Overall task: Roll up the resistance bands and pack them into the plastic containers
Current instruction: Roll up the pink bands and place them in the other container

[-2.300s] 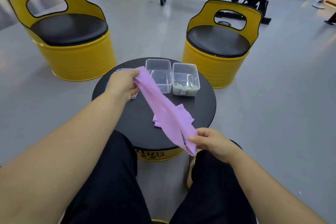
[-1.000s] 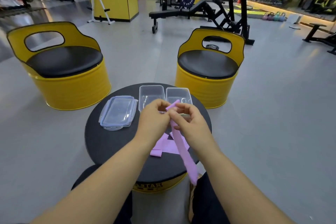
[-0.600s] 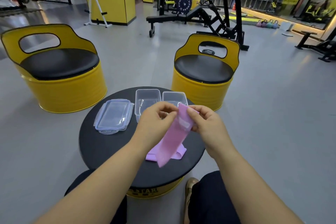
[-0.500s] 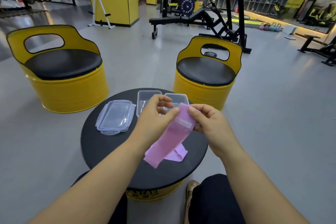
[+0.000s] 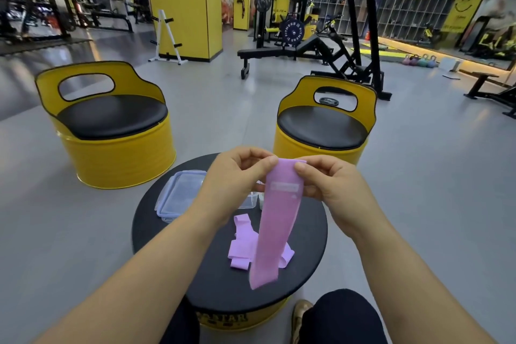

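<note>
A flat purple resistance band [image 5: 277, 220] hangs straight down above the round black table [image 5: 212, 282]. My left hand [image 5: 231, 184] and my right hand [image 5: 329, 184] pinch its top edge from either side, thumbs toward me. More purple bands [image 5: 243, 246] lie loose on the table behind the hanging one. The clear plastic containers [image 5: 250, 200] are mostly hidden behind my hands; only a low corner shows. A clear lid [image 5: 180, 193] lies to their left.
Two yellow barrel chairs stand beyond the table, the left chair [image 5: 111, 131] and the right chair [image 5: 324, 123]. My knees are under the table's near edge. Gym benches and racks stand far behind on the grey floor.
Both hands came together at one end of the band and lifted it; it now hangs flat and straight with the printed label facing me. My view has tilted upward.
</note>
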